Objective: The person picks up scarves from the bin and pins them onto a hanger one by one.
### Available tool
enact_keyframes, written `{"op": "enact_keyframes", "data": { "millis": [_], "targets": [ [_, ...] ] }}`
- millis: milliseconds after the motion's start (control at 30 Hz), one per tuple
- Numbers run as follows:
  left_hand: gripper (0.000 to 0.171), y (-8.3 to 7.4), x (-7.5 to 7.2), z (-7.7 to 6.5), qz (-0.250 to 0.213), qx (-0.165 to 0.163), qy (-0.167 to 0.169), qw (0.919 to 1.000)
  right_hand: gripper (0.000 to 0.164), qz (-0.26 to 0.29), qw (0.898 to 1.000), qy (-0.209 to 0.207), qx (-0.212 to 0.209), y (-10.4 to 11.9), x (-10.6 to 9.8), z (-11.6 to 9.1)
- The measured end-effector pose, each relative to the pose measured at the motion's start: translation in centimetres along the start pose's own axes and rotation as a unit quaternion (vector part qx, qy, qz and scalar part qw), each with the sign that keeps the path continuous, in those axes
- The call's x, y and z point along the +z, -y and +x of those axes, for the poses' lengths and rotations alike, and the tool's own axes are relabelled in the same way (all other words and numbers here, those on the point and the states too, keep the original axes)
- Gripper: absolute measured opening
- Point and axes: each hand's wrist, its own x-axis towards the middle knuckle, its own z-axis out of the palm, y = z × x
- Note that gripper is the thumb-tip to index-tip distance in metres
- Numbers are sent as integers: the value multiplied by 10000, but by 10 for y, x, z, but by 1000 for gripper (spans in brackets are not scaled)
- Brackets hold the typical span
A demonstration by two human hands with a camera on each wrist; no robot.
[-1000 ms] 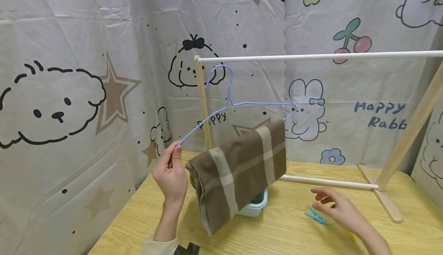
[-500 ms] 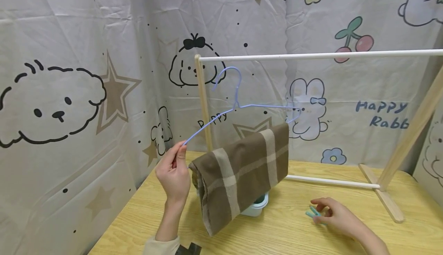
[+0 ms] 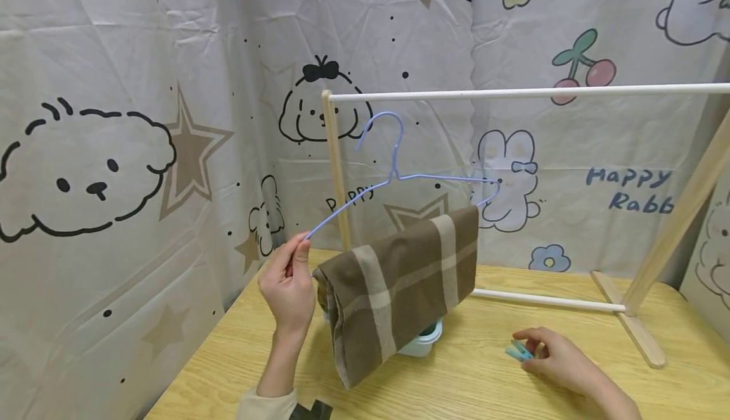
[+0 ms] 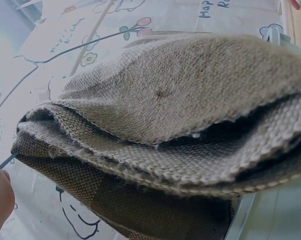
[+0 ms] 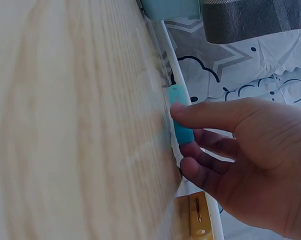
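Observation:
My left hand [image 3: 288, 287] pinches one end of a blue wire hanger [image 3: 393, 166] and holds it up off the table. Over the hanger's lower bar drapes a folded brown plaid cloth [image 3: 399, 280] with pale stripes; its thick layered edge [image 4: 190, 165] fills the left wrist view. Low over the table on the right, my right hand [image 3: 561, 360] pinches a turquoise clothespin [image 5: 180, 117] between thumb and fingers. The hanger's hook stands in front of the rack's left post, below the top rail.
A drying rack with a white top rail [image 3: 513, 94] and wooden legs [image 3: 678, 204] stands at the back. Behind the cloth, a pale blue basin [image 3: 422, 344] is partly hidden. A yellow clothespin [image 5: 199, 215] lies near my right hand. Printed curtains enclose the wooden table [image 3: 456, 385].
My right hand has come down onto the turquoise clothespin and now grips it. My left hand has shifted slightly right, carrying the hanger and cloth a little right.

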Motion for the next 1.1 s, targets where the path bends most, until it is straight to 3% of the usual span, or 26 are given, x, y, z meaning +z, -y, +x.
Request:
{"op": "enact_keyframes", "data": {
  "millis": [367, 600, 833, 1100],
  "targets": [
    [13, -4, -1, 4, 100, -146, -103, 9998, 48, -68, 9982, -579, -133, 17, -1, 2],
    [14, -5, -3, 7, 157, -224, -145, 9995, 49, 198, 9959, -853, -230, 28, -2, 2],
    [14, -6, -4, 6, 126, -228, -155, 9995, 47, 162, 9887, -1418, -460, 40, -2, 2],
    [11, -8, -1, 6, -4, -127, -174, 9998, 48, 36, 9759, -1938, -1004, 56, -4, 0]
  ]
}}
